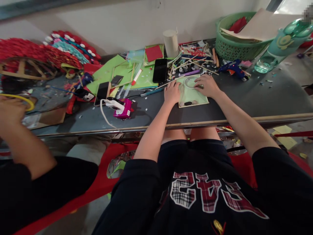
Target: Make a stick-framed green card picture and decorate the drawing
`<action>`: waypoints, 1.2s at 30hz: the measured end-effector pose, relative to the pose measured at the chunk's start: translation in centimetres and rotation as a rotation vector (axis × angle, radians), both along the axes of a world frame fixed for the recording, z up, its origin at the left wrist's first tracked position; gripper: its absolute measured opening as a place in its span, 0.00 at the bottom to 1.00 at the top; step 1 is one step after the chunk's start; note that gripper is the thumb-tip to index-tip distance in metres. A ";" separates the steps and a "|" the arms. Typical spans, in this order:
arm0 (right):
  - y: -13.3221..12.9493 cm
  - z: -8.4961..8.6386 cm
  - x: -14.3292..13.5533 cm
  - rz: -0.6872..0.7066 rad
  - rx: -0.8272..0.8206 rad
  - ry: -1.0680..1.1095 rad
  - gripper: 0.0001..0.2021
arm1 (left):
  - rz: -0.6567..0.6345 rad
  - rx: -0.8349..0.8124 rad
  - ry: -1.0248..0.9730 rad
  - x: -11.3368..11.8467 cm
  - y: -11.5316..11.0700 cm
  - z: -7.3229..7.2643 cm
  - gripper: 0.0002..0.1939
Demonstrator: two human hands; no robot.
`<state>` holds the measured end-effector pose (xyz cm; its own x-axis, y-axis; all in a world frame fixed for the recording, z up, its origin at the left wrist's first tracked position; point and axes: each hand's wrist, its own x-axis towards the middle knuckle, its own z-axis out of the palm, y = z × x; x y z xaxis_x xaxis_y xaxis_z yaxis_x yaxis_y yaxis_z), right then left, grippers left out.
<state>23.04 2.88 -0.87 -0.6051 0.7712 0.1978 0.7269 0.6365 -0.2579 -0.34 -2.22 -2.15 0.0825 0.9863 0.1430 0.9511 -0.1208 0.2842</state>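
Note:
A small light-green square panel (193, 93) with a thin pale border lies flat on the table in front of me. Near its lower edge sit a dark pebble (188, 103) and lighter ones, and a round loop (190, 82) shows near its top. My left hand (172, 92) rests over the panel's left edge, fingers stretched out and lying on it. At the right side, my right hand (207, 85) has its fingers bent together over the panel beside the loop. Something small and dark shows by its fingertips, too small to name.
Behind the panel lie a black phone (159, 70), a purple pen (189, 73) and scattered sticks. A glue gun (234, 69), water bottle (274, 52) and green basket (231, 49) stand right. Left are a magenta power adapter (123, 109) and another person's arm (31, 147).

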 end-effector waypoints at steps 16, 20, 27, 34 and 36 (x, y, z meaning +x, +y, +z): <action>0.4 -2.6 -0.1 -0.351 0.311 0.235 0.21 | -0.001 0.074 0.010 0.4 1.9 -0.4 0.26; 0.2 -2.5 -0.1 -0.474 0.347 0.243 0.19 | -0.046 0.157 -0.047 0.2 2.8 -1.3 0.19; 0.3 -2.4 -0.1 -0.397 0.311 0.280 0.17 | -0.057 0.416 -0.338 -1.6 7.5 -3.3 0.13; -0.1 -2.2 0.0 -0.368 0.298 0.278 0.16 | -0.227 0.314 -0.382 -0.8 15.1 -1.9 0.11; -0.3 -2.2 0.0 -0.374 0.309 0.260 0.17 | -0.224 0.290 -0.349 -0.9 16.6 -2.1 0.09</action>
<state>23.00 2.55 -3.04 -0.2021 0.8066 0.5555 0.8552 0.4218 -0.3013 -1.20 14.35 -4.23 0.1863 0.8653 0.4653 0.7467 -0.4325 0.5054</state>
